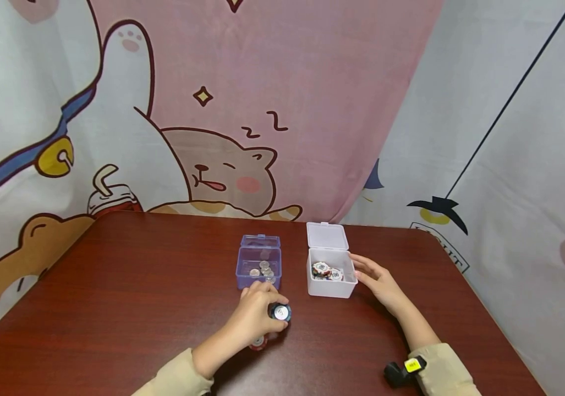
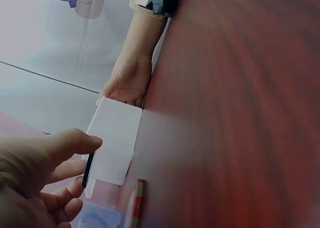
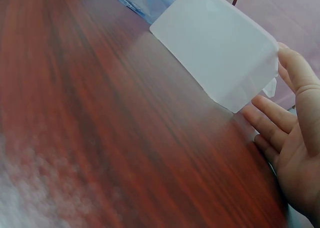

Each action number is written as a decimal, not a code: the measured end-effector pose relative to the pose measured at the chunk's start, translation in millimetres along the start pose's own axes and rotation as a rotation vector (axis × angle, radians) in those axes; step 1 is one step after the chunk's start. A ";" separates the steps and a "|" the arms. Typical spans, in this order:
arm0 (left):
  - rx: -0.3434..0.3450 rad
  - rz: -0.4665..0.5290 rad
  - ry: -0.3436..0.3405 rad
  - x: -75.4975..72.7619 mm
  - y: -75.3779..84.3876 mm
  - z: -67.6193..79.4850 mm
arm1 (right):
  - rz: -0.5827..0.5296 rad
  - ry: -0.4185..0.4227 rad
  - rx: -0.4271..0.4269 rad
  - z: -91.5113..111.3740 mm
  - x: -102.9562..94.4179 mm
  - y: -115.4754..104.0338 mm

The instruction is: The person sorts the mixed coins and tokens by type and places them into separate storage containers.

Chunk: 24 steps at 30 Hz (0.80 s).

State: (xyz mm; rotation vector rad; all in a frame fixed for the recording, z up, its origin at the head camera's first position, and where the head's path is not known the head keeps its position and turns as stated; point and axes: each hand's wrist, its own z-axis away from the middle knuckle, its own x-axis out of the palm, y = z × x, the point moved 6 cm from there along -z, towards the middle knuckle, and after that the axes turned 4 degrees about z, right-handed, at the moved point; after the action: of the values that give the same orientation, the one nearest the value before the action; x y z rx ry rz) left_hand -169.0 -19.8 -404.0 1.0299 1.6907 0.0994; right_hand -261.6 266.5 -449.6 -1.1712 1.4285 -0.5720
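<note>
My left hand (image 1: 258, 311) pinches a dark poker chip (image 1: 281, 312) between thumb and fingers, its pale face showing in the head view. Edge-on in the left wrist view, the dark chip (image 2: 88, 170) overlaps the white box. A red poker chip (image 1: 258, 344) lies on the table below the left hand, partly hidden by it. The white box (image 1: 330, 289) has its lid up and several poker chips (image 1: 327, 271) inside. Against its right side, my right hand (image 1: 381, 283) rests with fairly straight fingers; the right wrist view shows fingertips at the box's end (image 3: 255, 90).
Left of the white box stands a translucent blue-purple box (image 1: 243, 279), lid raised, with several silvery coins (image 1: 265, 269) in it. Both stand on a dark red wooden table (image 1: 138, 291). Behind the table hangs a cartoon-printed cloth (image 1: 322, 110).
</note>
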 end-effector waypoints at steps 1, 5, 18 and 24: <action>0.002 -0.001 0.003 0.1 1.4 -1.6 | -0.001 0.000 -0.002 0.0 -0.1 0.0; 0.013 0.016 0.016 1.0 7.0 -8.4 | -0.011 0.000 -0.002 -0.1 -0.1 0.8; 0.049 0.077 0.027 4.0 23.8 -35.3 | -0.030 -0.001 0.025 0.1 0.0 3.5; 0.064 0.080 0.051 1.7 31.0 -53.1 | -0.039 -0.024 -0.003 0.2 0.2 2.4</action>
State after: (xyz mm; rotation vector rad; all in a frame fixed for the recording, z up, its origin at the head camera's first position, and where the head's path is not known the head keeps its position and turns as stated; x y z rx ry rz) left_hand -194.7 22.6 -367.6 1.1514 1.7080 0.1250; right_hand -262.1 267.3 -451.8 -1.2067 1.3900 -0.5811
